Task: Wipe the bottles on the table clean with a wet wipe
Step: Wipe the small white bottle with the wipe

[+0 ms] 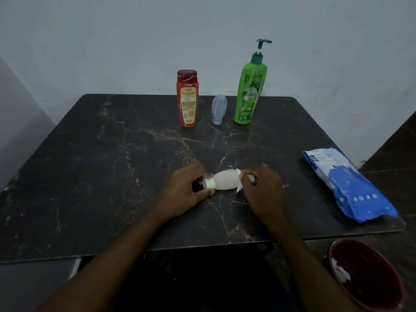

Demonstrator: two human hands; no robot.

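White bottle [225, 182] lies on its side just below the middle of the frame, on the dark marbled table [112, 176], cap [208, 183] pointing to the left. Your left hand [186, 190] grips it at the cap end, fingers curled round the neck. Your right hand [263, 190] pinches the wet wipe [242, 182] against the bottle's base on the right.

It looks like a small plastic bottle, so expect it to be light and fairly stiff, and to turn slick once it is damp. On its side it will likely roll, so hold it at the cap and neck, where the ridges give purchase, and turn it from there while the wipe works along the body.

Three more bottles stand in the upper middle of the frame, well apart from your hands: a red bottle [188, 97], a small clear bottle [219, 110] resting on its cap, and a tall green pump bottle [248, 91]. The pump one looks top-heavy, so take it by the waist, not the nozzle. The pack of wipes [351, 185] lies at the right edge, and a dark red bin [369, 273] sits at lower right.
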